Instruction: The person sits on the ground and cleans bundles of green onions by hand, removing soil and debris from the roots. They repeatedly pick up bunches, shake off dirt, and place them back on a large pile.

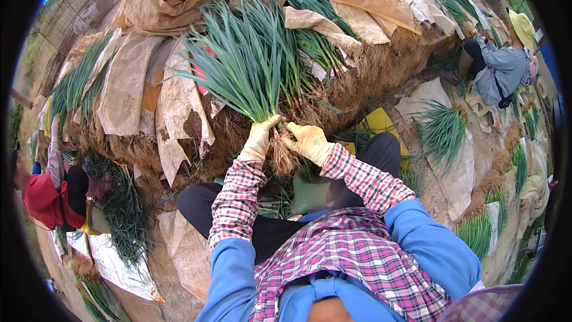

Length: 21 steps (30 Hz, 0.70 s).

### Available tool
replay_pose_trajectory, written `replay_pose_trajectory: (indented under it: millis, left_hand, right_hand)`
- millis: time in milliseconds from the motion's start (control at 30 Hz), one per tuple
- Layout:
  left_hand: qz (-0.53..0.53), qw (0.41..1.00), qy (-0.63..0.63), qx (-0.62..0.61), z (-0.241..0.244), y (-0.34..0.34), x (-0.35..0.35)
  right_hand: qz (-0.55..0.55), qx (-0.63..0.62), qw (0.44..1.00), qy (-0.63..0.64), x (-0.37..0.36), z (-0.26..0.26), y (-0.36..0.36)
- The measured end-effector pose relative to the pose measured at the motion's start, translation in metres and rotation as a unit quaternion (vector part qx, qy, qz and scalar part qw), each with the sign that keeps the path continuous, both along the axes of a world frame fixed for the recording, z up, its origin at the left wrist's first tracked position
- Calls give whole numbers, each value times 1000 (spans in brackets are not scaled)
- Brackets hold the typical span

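My left hand (260, 137), in a pale yellow glove, is closed around the base of a bunch of green onion plants (250, 71). The long leaves fan up and away from me over the heap. At the same base, my right hand (309, 140), gloved alike, has its fingers and thumb against the pale stems. Brown roots (283, 158) hang between the two hands. Just behind lie more green onions (308, 94) with their roots towards me. Whether the right fingers hold any separate stem cannot be told.
Brown sheets (129, 82) partly cover the long root-edged heap. A person in red (49, 199) sits at the left, another in a yellow hat (502, 69) at the upper right. A green onion bundle (442, 127) lies on a ground sheet (456, 179). Cut leaves (123, 214) are piled lower left.
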<state>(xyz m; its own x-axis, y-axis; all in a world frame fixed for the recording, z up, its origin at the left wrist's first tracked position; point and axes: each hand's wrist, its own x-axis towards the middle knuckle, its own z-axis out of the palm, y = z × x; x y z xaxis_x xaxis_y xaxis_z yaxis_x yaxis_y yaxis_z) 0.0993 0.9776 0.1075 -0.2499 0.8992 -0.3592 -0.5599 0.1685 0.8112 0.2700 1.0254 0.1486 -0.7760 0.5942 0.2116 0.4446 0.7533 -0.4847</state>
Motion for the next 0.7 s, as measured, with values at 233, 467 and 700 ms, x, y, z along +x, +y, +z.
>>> replay_pose_trajectory:
  millis: [233, 467, 700]
  left_hand:
    - [-5, 1000, -2, 6, -20, -13, 5]
    - [121, 991, 49, -33, -13, -10, 31]
    - [72, 997, -27, -28, -23, -5, 36]
  right_hand:
    - [-138, -582, 773, 213, -51, -9, 37]
    - [-275, -526, 696, 405, -74, -51, 21]
    - [-342, -236, 880, 230, -21, -44, 80]
